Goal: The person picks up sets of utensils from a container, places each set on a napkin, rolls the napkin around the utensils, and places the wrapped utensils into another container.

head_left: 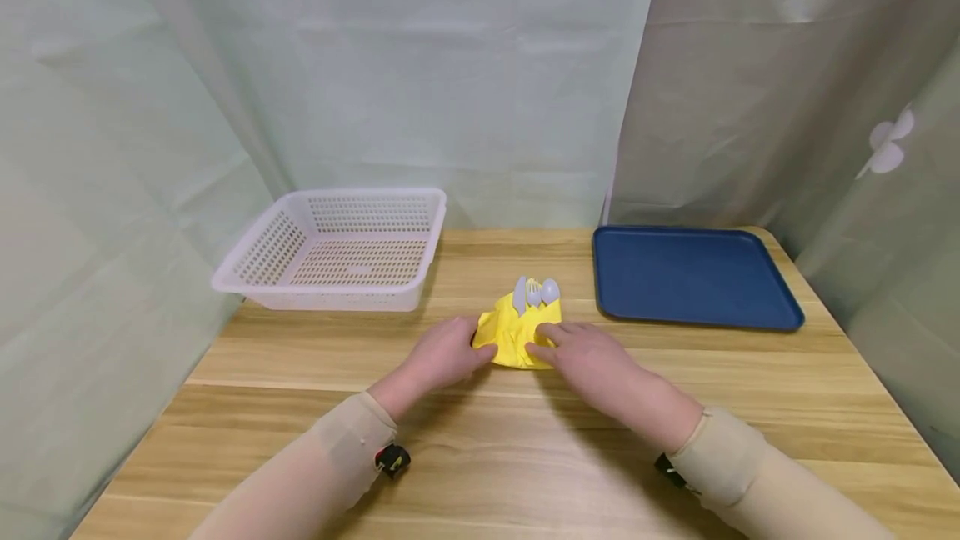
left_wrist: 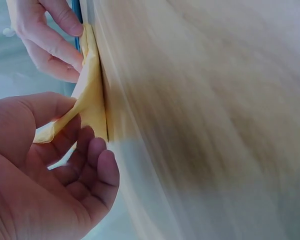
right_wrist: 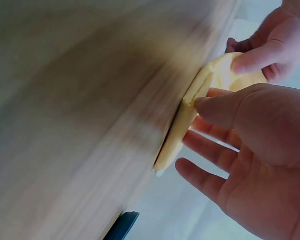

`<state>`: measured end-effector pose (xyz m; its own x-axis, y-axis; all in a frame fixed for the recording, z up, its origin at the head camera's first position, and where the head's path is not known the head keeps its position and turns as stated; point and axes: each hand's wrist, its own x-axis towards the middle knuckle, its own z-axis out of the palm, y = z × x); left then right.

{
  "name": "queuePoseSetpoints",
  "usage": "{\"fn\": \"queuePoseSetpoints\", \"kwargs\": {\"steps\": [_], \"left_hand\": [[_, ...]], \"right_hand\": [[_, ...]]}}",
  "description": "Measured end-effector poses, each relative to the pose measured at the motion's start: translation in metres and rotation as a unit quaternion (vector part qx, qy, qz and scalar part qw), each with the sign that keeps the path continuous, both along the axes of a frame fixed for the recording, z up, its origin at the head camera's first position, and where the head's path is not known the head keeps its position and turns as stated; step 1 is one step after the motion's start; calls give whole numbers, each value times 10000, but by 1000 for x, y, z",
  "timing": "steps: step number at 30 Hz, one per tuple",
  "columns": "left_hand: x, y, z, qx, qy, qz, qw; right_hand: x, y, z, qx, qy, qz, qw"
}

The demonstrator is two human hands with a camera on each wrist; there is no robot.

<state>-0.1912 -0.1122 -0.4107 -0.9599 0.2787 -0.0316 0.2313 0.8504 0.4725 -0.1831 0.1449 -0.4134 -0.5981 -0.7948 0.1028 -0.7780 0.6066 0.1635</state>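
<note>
A yellow napkin [head_left: 519, 337] lies on the wooden table, folded over the lower parts of a plastic knife [head_left: 519, 295], fork [head_left: 534, 293] and spoon [head_left: 551, 291]. Their pale upper ends stick out at the far side. My left hand [head_left: 448, 350] pinches the napkin's left edge between thumb and fingers, and in the left wrist view that edge [left_wrist: 47, 134] is lifted off the wood. On the right part of the fold, my right hand [head_left: 592, 361] rests its thumb and fingertips; its fingers are fairly straight in the right wrist view.
Back left on the table [head_left: 480, 473] stands a white perforated plastic basket [head_left: 416, 297] with nothing in it. A blue tray [head_left: 693, 273] lies flat at the back right. Pale curtains [head_left: 450, 82] hang behind and along both sides.
</note>
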Motion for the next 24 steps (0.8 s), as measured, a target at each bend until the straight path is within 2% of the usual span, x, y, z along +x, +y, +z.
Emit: {"fn": "queuePoseSetpoints", "kwargs": {"steps": [6, 13, 18, 24], "left_hand": [[-1, 4, 0, 184, 55, -9, 9998], [0, 10, 4, 410, -112, -64, 9991], [0, 13, 6, 629, -320, -4, 9975], [0, 14, 8, 855, -454, -4, 9953]], "right_hand": [[-2, 2, -2, 14, 254, 192, 9995], [-4, 2, -4, -68, 214, 357, 9991], [-6, 2, -4, -246, -64, 390, 9989], [-3, 7, 1, -601, -723, 349, 9950]]}}
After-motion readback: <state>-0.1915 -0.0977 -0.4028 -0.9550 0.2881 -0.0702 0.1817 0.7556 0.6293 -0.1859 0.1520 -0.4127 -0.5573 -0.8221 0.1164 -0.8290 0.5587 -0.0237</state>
